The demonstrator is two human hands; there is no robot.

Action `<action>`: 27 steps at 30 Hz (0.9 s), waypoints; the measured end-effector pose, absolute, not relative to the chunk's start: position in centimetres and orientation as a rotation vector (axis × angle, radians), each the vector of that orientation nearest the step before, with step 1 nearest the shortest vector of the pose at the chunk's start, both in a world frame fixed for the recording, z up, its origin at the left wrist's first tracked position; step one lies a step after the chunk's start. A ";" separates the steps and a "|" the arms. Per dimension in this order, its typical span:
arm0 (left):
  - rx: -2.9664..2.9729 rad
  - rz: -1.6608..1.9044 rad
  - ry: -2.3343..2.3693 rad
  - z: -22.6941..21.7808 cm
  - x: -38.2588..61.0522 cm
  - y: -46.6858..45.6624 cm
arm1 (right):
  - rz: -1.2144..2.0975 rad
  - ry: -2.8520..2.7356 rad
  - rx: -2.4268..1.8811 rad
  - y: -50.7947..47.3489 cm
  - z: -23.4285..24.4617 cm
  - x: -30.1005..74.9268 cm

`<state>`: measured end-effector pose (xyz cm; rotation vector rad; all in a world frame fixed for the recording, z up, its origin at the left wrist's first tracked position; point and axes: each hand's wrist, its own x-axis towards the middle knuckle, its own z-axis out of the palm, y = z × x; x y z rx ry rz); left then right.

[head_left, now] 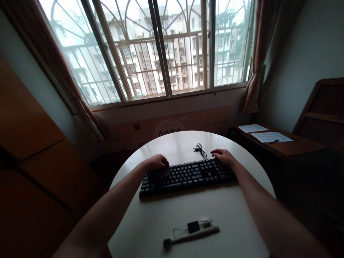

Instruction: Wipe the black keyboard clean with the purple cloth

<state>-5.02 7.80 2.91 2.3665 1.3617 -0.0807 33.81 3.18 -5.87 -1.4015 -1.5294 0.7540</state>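
A black keyboard [188, 175] lies across the middle of a round white table [150, 222]. My left hand [156, 162] is closed in a fist at the keyboard's left end and presses a dark cloth [160, 175] onto the keys. At the right end, my right hand [224, 157] has its fingers curled over the keyboard's far edge. The keyboard's black cable [200, 149] lies bunched on the table just behind the right hand.
Near the table's front edge lie a long thin brush [191, 235] and a small clear bag with a black part [193, 226]. A wooden side desk with papers [271, 137] stands on the right. Wooden cabinets [32, 150] are on the left and a barred window [161, 50] is ahead.
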 end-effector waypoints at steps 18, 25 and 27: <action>2.564 0.103 1.036 2.8 1.6 6.8 | 0.759 -1.524 -1.396 3.7 -6.1 33.7; 2.464 0.056 1.153 1.4 1.8 7.8 | 0.729 -1.556 -1.407 3.8 -6.1 33.8; 2.415 0.046 1.137 1.2 1.8 7.7 | 0.727 -1.557 -1.406 3.9 -6.2 33.9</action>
